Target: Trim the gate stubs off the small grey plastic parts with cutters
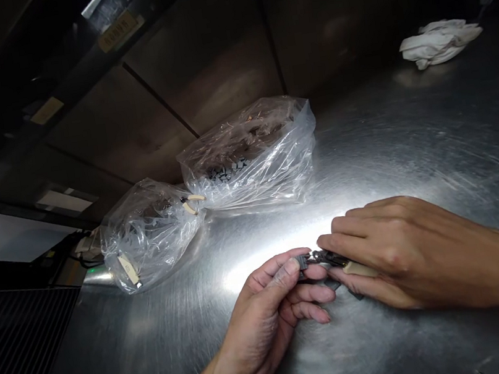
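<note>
Between thumb and forefinger, my left hand [272, 308] pinches a small grey molded part [302, 262]. My right hand [391, 253] is closed around cutting pliers [358, 269] with cream handles and a dark metal head. The tip of the pliers' head meets the right side of the grey part, or lies very close to it. Under the hands, small dark grey pieces [333, 285] lie on the metal table, partly hidden by the fingers.
A clear plastic bag [271, 177] holding several grey pieces stands at the back. Left of it is a second clear bag [154, 239], with cream-handled pliers [193, 203] between them. A white cloth [439, 43] lies far right on the metal table [412, 144].
</note>
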